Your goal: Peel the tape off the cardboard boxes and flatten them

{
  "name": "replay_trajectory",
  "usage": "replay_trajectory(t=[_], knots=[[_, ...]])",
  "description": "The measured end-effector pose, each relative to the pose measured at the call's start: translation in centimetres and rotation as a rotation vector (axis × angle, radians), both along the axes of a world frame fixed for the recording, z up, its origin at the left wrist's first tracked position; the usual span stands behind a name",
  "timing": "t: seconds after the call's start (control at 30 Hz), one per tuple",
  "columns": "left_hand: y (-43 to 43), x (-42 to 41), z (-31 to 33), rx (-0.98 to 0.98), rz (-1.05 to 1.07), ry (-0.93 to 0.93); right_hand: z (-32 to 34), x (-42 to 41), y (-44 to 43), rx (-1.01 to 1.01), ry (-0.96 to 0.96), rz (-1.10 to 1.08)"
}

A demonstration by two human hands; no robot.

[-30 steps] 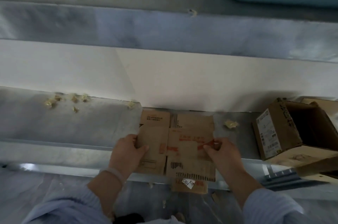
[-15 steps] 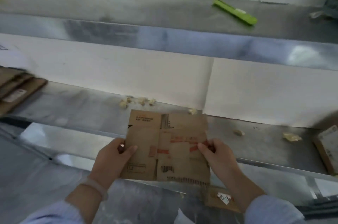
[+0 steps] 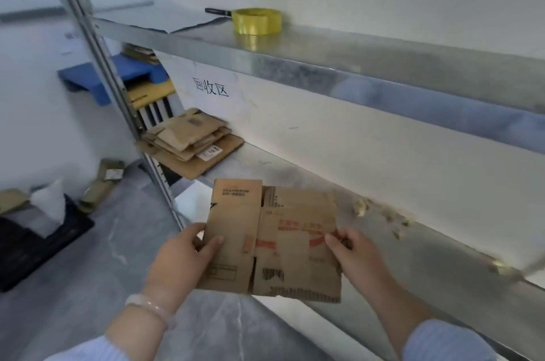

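While the metal shelf (image 3: pixel 295 166) carries a pile of flattened boxes (image 3: pixel 191 142), we hold our flattened cardboard box (image 3: pixel 280 242) just before it, left hand (image 3: pixel 182 260) and right hand (image 3: pixel 356 257) fingers (image 3: pixel 211 244) pinching opposite edges; it seems light and bendy, so edge holds suit.

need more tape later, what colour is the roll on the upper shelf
Yellow: the tape roll, seen in the head view.

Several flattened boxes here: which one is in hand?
The red-printed flattened box, gripped at its sides by the left hand and right hand. The others lie in the stack on the shelf or on the floor.
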State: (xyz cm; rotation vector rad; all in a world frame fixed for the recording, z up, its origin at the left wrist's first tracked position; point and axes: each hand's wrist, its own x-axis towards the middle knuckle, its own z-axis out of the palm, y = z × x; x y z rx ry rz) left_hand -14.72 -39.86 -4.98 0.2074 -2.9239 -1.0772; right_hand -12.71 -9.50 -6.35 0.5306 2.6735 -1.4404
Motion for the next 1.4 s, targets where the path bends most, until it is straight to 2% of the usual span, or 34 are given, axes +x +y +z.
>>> replay_trajectory(t=[0.2, 0.47, 0.6, 0.87, 1.07, 1.2, 1.4], knots=[[-6.3, -6.3, -0.9, -0.017, 0.083, -0.035, -1.0, -8.4, -5.9, -0.02, -0.011, 0.056], [-13.8, -18.9, 0.2, -0.079, 0.15, -0.01, 0.5, -22.3, -13.9, -0.116, -0.022, 0.143], [-17.1, -24.6, 0.9, -0.112, 0.14, 0.012, 0.6, -28.2, -17.4, -0.068, -0.019, 0.172], [-22.1, -37.2, 1.2, -0.239, 0.006, -0.019, -1.1, -36.4, -23.4, -0.056, -0.079, 0.05], [-25.4, -46.9, -0.1, -0.253, -0.209, -0.046, -2.8, -40.0, -28.5, -0.173, -0.126, -0.167], [-25.3, -51.4, -1.2, -0.319, -0.323, -0.02, -3.5, -42.0, -30.7, -0.141, -0.158, -0.321], [-25.1, -53.6, -2.7, -0.654, -0.469, -0.065, -4.2, -42.3, -32.6, -0.033, -0.251, -0.436]])
